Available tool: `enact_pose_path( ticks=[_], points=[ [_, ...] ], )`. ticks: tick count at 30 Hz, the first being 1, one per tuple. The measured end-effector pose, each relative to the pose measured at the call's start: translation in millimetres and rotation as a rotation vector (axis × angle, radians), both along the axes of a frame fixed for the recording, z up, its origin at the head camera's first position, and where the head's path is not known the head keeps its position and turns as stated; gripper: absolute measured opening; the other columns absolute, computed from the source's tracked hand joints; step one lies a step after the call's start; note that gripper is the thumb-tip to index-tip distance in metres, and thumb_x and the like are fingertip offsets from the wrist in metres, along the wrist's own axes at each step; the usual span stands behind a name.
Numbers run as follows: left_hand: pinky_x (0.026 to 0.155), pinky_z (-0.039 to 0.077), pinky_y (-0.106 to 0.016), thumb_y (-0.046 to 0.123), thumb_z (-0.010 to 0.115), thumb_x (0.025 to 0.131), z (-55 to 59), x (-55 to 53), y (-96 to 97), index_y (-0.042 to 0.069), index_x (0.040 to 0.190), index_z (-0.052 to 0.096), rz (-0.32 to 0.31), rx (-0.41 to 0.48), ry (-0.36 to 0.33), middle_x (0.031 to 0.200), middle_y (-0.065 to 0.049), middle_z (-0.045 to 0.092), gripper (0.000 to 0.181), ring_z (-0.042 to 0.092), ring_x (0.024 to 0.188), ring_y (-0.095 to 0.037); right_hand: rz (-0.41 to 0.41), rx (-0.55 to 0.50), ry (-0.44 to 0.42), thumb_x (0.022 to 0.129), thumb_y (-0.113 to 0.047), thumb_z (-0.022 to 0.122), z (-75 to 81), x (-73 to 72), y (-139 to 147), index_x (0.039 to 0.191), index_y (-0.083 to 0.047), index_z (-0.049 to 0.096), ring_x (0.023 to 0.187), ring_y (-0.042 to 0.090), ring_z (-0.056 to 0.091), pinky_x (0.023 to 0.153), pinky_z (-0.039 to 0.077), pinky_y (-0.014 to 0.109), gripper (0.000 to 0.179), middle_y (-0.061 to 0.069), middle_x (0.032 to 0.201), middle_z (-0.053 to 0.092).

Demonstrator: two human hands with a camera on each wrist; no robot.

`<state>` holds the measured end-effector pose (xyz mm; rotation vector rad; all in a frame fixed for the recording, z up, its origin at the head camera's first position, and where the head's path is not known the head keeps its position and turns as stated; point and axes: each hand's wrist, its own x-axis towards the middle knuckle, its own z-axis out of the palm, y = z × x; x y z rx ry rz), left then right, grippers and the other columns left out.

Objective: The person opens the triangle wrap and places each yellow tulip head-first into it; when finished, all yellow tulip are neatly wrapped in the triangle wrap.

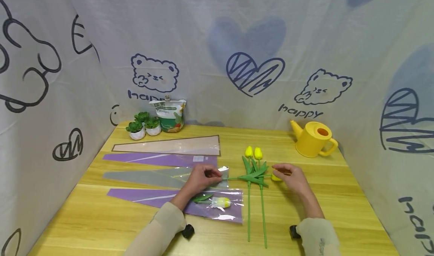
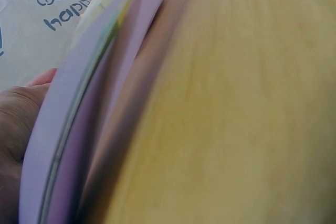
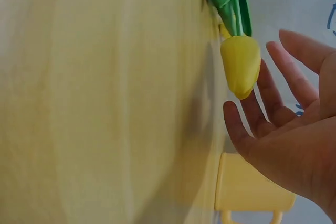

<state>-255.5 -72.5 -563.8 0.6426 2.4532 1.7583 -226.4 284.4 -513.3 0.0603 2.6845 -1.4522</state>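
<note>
My left hand [image 1: 202,179] pinches the stem end of an artificial yellow tulip [image 1: 233,179], which stretches crosswise over two more yellow tulips [image 1: 249,211] lying lengthwise on the table. At the other end, my right hand [image 1: 292,177] is beside the bloom, its fingers spread and loosely bent around the yellow head [image 3: 240,66] in the right wrist view. A tulip with a clear-wrapped bloom [image 1: 222,202] lies on the nearest purple flower sleeve [image 1: 152,196], under my left forearm. Purple film [image 2: 50,129] fills much of the left wrist view, partly hiding that hand.
Behind the left hand lie a grey sleeve [image 1: 135,177], another purple sleeve [image 1: 135,157] and a pale dark-edged one [image 1: 169,145]. Small potted succulents [image 1: 137,131] and a clipped green-and-white bag [image 1: 171,116] stand back left. A yellow watering can [image 1: 310,141] is back right. Printed cloth encloses the table.
</note>
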Motion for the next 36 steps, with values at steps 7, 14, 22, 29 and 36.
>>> enact_pose_path(
  ticks=[7, 14, 22, 29, 36],
  points=[
    [0.066, 0.053, -0.02, 0.004, 0.086, 0.082, 0.7, 1.2, 0.1, 0.004, 0.092, 0.08, 0.001, 0.008, -0.009, 0.085, -0.012, 0.077, 0.012, 0.064, 0.07, -0.004, 0.042, 0.028, -0.023, 0.1, -0.018, 0.071, -7.7, -1.6, -3.5, 0.12, -0.006, 0.074, 0.135, 0.042, 0.054, 0.112, 0.043, 0.058, 0.024, 0.018, 0.135, 0.067],
    [0.064, 0.051, -0.019, 0.003, 0.086, 0.081, -0.7, 1.3, 1.4, 0.001, 0.094, 0.079, -0.006, 0.043, 0.0, 0.086, -0.018, 0.076, 0.015, 0.064, 0.07, -0.009, 0.141, 0.124, 0.027, 0.099, -0.016, 0.072, -11.3, -2.8, -3.7, 0.113, -0.007, 0.075, 0.129, 0.043, 0.057, 0.109, 0.044, 0.061, 0.017, 0.018, 0.128, 0.069],
    [0.066, 0.053, -0.021, 0.005, 0.086, 0.082, 0.3, 1.4, -0.3, 0.003, 0.093, 0.079, -0.005, 0.02, -0.001, 0.086, -0.015, 0.077, 0.013, 0.064, 0.07, -0.006, 0.164, 0.179, 0.034, 0.097, -0.018, 0.074, -14.5, -5.6, -4.9, 0.103, -0.012, 0.077, 0.126, 0.041, 0.056, 0.11, 0.043, 0.06, 0.009, 0.017, 0.124, 0.066],
    [0.066, 0.054, -0.021, 0.005, 0.086, 0.083, 0.1, 0.8, 0.1, 0.004, 0.093, 0.08, -0.009, 0.011, 0.003, 0.085, -0.012, 0.077, 0.012, 0.064, 0.07, -0.005, 0.168, 0.236, 0.055, 0.096, -0.017, 0.075, -17.3, -9.7, -5.9, 0.096, -0.012, 0.076, 0.12, 0.039, 0.059, 0.107, 0.045, 0.059, 0.006, 0.015, 0.117, 0.068],
    [0.065, 0.053, -0.02, 0.005, 0.087, 0.082, 0.3, 0.6, -0.1, 0.003, 0.094, 0.079, -0.006, 0.022, 0.008, 0.086, -0.016, 0.077, 0.014, 0.065, 0.071, -0.008, 0.182, 0.258, 0.023, 0.096, -0.016, 0.075, -13.5, -13.2, -7.3, 0.096, -0.013, 0.073, 0.11, 0.031, 0.061, 0.098, 0.049, 0.051, 0.004, 0.012, 0.114, 0.069]
  ],
)
